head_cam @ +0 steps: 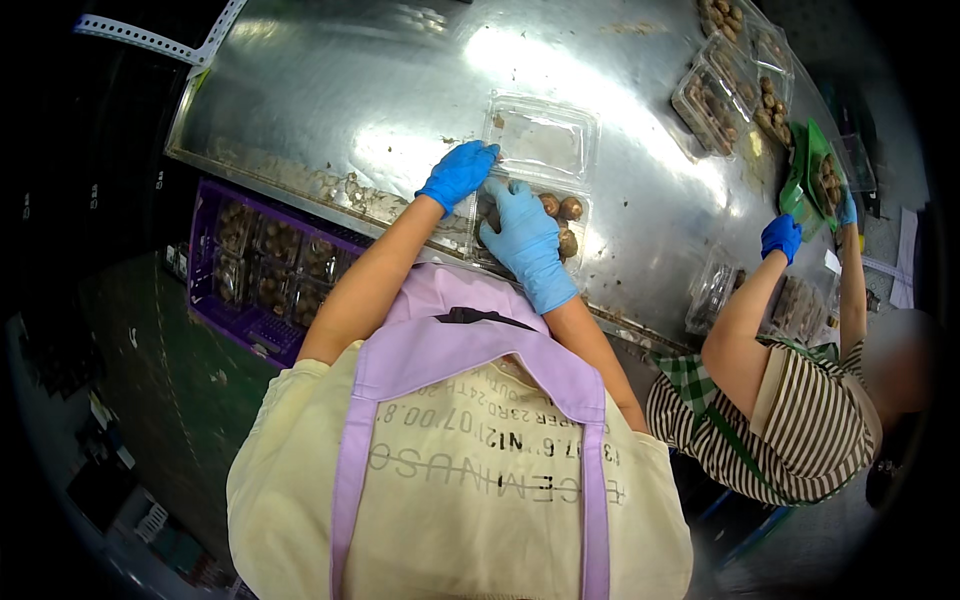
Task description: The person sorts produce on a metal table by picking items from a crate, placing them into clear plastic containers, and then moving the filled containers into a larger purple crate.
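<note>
A clear plastic clamshell box (589, 225) lies before me near the edge of the steel table, its lid (546, 142) folded back flat on the far side. Small round brown tubers (568, 241), which look like taro, fill part of its base. My left hand (460, 175), in a dark blue glove, is at the left edge of the lid close to the hinge; its fingertips are partly hidden. Over the left part of the base lies my right hand (525, 236) in a light blue glove, fingers bent down onto the tubers. Whether it grips one is hidden.
A purple crate (196, 259) holding several filled boxes stands below the steel table (322, 112) at left. Filled clamshell boxes (709, 112) lie at far right. There a co-worker's gloved hand (781, 236) is beside a green scoop-like tray (796, 180) with tubers.
</note>
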The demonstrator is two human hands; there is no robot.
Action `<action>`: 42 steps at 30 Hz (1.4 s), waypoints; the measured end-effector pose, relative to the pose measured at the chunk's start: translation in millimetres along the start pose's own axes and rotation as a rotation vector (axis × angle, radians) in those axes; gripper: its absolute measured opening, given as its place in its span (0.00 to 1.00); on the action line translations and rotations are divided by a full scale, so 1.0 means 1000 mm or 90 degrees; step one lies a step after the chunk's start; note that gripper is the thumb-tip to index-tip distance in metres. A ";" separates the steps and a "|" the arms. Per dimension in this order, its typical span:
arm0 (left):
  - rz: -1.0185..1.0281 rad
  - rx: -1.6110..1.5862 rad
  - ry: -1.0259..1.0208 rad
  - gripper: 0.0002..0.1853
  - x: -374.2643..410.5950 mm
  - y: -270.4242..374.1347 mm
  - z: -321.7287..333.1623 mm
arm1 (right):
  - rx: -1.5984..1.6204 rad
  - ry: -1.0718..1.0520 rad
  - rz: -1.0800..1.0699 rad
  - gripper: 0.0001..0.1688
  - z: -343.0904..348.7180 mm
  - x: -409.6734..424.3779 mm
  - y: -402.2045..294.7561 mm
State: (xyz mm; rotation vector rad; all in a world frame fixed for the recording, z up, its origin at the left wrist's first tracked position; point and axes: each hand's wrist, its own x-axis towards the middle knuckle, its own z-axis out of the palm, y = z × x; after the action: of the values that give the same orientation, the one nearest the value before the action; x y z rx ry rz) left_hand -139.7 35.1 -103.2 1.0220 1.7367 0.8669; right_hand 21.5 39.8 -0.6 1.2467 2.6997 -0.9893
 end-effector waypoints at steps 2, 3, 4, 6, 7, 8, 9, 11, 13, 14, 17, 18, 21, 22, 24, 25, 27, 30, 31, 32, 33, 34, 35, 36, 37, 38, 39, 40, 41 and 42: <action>-0.008 0.019 -0.004 0.22 0.001 -0.002 0.000 | 0.039 -0.006 -0.005 0.31 -0.001 -0.001 0.001; -0.016 0.035 -0.004 0.23 0.001 -0.002 -0.001 | 0.129 0.024 -0.035 0.30 0.000 -0.002 0.005; -0.023 0.051 -0.004 0.23 0.000 -0.001 -0.001 | 0.218 0.053 -0.064 0.30 -0.001 -0.003 0.011; -0.012 0.027 0.007 0.23 -0.003 0.002 0.000 | 0.456 0.056 -0.045 0.28 -0.006 -0.004 0.020; -0.007 0.015 0.013 0.23 -0.005 0.004 0.001 | 0.602 0.028 0.005 0.27 -0.012 -0.003 0.022; -0.019 0.032 0.015 0.23 -0.003 0.003 0.002 | 0.747 0.000 0.058 0.27 -0.016 -0.001 0.026; -0.028 0.050 0.014 0.23 -0.002 0.003 0.002 | 0.858 0.004 0.020 0.25 -0.018 0.005 0.031; -0.036 0.082 0.002 0.23 0.000 0.007 0.000 | 0.754 0.054 0.033 0.24 -0.043 0.016 0.027; -0.025 0.111 -0.023 0.22 0.001 0.023 -0.009 | 0.457 0.070 0.043 0.25 -0.058 0.031 0.031; -0.003 0.133 -0.030 0.25 0.015 0.006 -0.007 | 0.318 0.065 0.045 0.25 -0.067 0.037 0.029; 0.031 0.215 -0.113 0.25 0.027 0.028 -0.013 | 0.138 0.020 -0.026 0.26 -0.062 0.058 0.050; 0.024 0.246 -0.150 0.26 0.033 0.033 -0.014 | 0.103 -0.018 -0.048 0.26 -0.061 0.064 0.055; -0.030 0.222 -0.197 0.28 0.030 0.043 -0.018 | -0.028 0.028 -0.105 0.27 -0.052 0.065 0.060; -0.036 0.215 -0.149 0.27 0.027 0.042 -0.016 | -0.075 0.070 -0.121 0.28 -0.050 0.061 0.060; -0.047 0.201 -0.053 0.27 0.016 0.038 -0.010 | -0.033 0.159 -0.141 0.30 -0.061 0.046 0.056; -0.053 0.135 -0.018 0.26 0.012 0.034 -0.007 | -0.012 0.203 -0.150 0.30 -0.064 0.035 0.054; -0.065 0.004 0.054 0.26 0.001 0.027 -0.002 | 0.033 0.160 -0.110 0.31 -0.062 0.011 0.054; 0.224 0.166 0.226 0.25 -0.040 0.051 -0.006 | 0.052 0.020 -0.047 0.31 -0.061 -0.031 0.040; 0.295 0.250 0.229 0.25 -0.053 0.058 -0.010 | 0.052 -0.038 -0.026 0.31 -0.058 -0.040 0.034; 0.313 0.254 0.105 0.23 -0.064 0.059 -0.010 | -0.002 -0.039 -0.041 0.31 -0.050 -0.045 0.032; 0.330 0.256 -0.017 0.21 -0.075 0.060 -0.010 | -0.057 -0.040 -0.059 0.31 -0.039 -0.048 0.030; 0.344 0.257 -0.139 0.19 -0.081 0.060 -0.010 | -0.112 -0.042 -0.077 0.31 -0.033 -0.051 0.029; 0.362 0.333 -0.162 0.20 -0.084 0.058 -0.007 | -0.138 -0.068 -0.065 0.31 -0.033 -0.050 0.028; 0.380 0.411 -0.181 0.20 -0.086 0.054 -0.004 | -0.164 -0.091 -0.057 0.31 -0.034 -0.045 0.027; 0.397 0.490 -0.201 0.21 -0.087 0.051 -0.002 | -0.189 -0.114 -0.048 0.31 -0.034 -0.041 0.027; 0.394 0.492 -0.196 0.21 -0.087 0.049 -0.002 | -0.157 -0.120 -0.053 0.30 -0.030 -0.038 0.029; 0.384 0.473 -0.204 0.21 -0.085 0.046 -0.002 | -0.128 -0.126 -0.059 0.29 -0.024 -0.034 0.036; 0.374 0.454 -0.213 0.20 -0.082 0.042 -0.003 | -0.098 -0.132 -0.064 0.29 -0.019 -0.033 0.041; 0.364 0.435 -0.221 0.20 -0.081 0.041 -0.004 | -0.049 -0.108 -0.067 0.29 -0.018 -0.035 0.044; 0.305 0.310 -0.228 0.19 -0.082 0.045 -0.006 | -0.001 -0.085 -0.075 0.28 -0.017 -0.037 0.048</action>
State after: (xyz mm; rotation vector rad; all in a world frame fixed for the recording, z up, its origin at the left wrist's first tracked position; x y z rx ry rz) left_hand -113.4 -21.0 -33.2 1.8483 1.4383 0.4955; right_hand 84.2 47.4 -3.4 0.9929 2.6949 -1.0416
